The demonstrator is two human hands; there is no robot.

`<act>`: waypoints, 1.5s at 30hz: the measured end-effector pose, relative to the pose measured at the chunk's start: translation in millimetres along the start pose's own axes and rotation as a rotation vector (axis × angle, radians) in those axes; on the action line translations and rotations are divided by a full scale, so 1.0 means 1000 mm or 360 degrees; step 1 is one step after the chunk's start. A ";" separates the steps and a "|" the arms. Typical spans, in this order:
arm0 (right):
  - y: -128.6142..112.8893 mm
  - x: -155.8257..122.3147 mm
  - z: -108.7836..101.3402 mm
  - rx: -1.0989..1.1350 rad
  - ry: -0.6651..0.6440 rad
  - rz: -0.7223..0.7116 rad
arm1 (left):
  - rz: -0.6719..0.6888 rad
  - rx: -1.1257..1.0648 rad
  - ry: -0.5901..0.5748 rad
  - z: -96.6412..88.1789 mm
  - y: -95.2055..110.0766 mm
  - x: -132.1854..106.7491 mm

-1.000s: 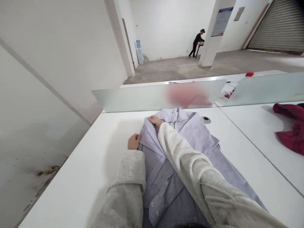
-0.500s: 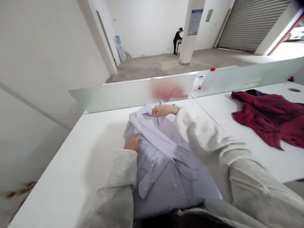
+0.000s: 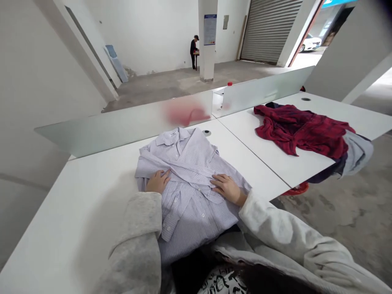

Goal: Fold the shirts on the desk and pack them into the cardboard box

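With its grip unclenched, the left hand [image 3: 157, 182] rests, fingers slightly bent, on a pale lavender pinstriped cloth shirt [image 3: 191, 153]; the right hand [image 3: 227, 188] lies spread there too. The shirt lies collar-away on a flat white bench [image 3: 245, 151], before a translucent frosted panel [image 3: 122, 126].

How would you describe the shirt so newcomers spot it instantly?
Find the white table by the frosted screen. The shirt lies there, under the left hand and right hand. Its pale, thin stripes set it apart from the dark red clothing nearby.
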State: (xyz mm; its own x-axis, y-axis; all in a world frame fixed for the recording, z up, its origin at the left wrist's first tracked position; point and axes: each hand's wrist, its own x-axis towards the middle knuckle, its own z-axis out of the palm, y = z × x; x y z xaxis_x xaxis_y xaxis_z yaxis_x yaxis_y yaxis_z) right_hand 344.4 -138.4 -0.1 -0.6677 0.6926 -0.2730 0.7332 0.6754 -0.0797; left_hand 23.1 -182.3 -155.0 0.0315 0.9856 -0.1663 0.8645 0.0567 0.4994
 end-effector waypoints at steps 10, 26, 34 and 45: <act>0.019 0.011 -0.013 0.0340 0.0116 0.0381 | -0.0172 0.0142 -0.0186 0.002 0.003 0.002; 0.010 -0.029 0.008 -0.0008 -0.0051 -0.0120 | 0.0753 -0.0075 -0.0410 -0.035 0.082 -0.011; 0.012 -0.030 0.011 -0.0082 0.0003 -0.0086 | 0.0773 -0.0109 -0.0227 -0.026 0.086 -0.010; 0.006 -0.009 -0.011 -0.0027 0.0142 -0.0061 | 0.0762 -0.0074 -0.0210 -0.027 0.082 -0.011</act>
State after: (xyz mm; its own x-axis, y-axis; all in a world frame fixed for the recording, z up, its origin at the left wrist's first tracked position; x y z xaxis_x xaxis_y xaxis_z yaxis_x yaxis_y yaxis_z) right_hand 353.6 -137.4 12.1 -0.7046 0.6854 -0.1837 0.7051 0.7055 -0.0719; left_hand 80.4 -183.8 -89.5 0.4850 0.8744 -0.0138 0.7146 -0.3872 0.5827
